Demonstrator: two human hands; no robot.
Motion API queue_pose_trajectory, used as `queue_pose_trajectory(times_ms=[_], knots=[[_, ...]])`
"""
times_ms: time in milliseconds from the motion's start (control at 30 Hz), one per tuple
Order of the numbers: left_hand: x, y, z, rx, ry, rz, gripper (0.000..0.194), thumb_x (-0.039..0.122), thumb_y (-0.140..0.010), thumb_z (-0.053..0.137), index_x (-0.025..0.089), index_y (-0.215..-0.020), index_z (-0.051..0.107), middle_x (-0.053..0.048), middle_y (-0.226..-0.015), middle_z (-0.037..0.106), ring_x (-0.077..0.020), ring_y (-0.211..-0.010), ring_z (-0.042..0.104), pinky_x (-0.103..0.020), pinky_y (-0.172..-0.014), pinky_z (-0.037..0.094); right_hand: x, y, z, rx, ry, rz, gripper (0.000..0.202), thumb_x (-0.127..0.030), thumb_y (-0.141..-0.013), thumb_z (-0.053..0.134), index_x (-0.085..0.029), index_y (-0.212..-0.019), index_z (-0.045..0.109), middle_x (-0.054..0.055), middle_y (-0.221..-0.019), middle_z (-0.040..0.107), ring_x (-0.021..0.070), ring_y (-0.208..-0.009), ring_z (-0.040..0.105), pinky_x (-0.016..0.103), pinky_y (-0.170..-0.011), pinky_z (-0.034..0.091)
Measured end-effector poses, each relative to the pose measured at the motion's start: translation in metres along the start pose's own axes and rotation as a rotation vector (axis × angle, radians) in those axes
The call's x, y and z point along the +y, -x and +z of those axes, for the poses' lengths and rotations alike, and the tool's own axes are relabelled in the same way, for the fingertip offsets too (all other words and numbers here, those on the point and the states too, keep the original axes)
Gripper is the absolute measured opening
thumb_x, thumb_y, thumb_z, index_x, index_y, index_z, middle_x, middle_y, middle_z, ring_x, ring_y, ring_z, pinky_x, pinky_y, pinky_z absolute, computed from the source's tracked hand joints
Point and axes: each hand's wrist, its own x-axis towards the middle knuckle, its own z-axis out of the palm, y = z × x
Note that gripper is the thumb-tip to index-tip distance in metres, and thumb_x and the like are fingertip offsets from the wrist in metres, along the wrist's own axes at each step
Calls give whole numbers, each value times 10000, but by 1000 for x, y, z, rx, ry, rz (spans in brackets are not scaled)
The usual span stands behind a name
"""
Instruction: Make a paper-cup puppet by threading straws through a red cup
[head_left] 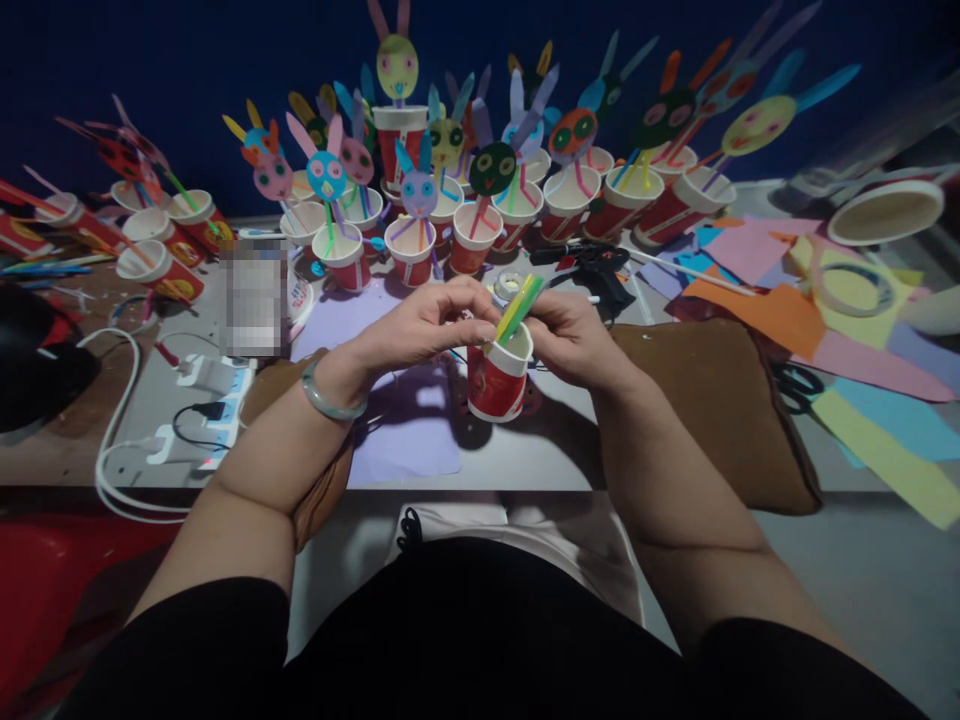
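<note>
A red paper cup (496,392) with a white rim is between my two hands, slightly tilted above the table. Green and yellow straws (520,310) lean out of its mouth toward the upper right. My left hand (442,322), a bangle on its wrist, has thumb and fingers closed at the straws' lower part by the rim. At the cup's right side, my right hand (568,335) is curled, its fingers against the rim and close to the straws. Its fingertips are partly hidden behind the cup and straws.
Behind stand several paper cups with rabbit faces (418,195) on straws. A glue gun (589,268) and tape roll (510,284) lie beyond my hands. Coloured paper (772,315) and scissors (796,388) are right, a brown cushion (697,410) nearer, a power strip (225,410) left.
</note>
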Motion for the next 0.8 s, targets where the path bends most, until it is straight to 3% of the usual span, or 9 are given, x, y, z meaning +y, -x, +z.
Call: queue_pose_trajectory(times_ms=[233,533,800], knots=[[1,1,2,0,45,-18,398,573,-854,785,176,-839,771,-64,-1008,640,-186,-998,621,-361,-968,503,1,0,2,94,9,28,112,-219,-867,622,-173,-823,714,-14,-712,598,115,-656,458,249,-610,388],[-4,2,5,35,135,-19,473,635,-874,731,173,-775,717,-69,-1065,632,-200,-1073,610,-341,-953,488,-2,0,2,112,21,-2,105,-227,-886,602,-190,-794,639,-16,-720,596,113,-653,467,257,-642,407],[4,3,1,121,-4,10,500,667,-780,801,190,-699,678,-80,-1111,613,-226,-1109,601,-380,-1012,512,-9,3,-3,112,52,-41,125,-191,-864,562,-197,-870,686,17,-812,693,141,-706,583,278,-707,477]])
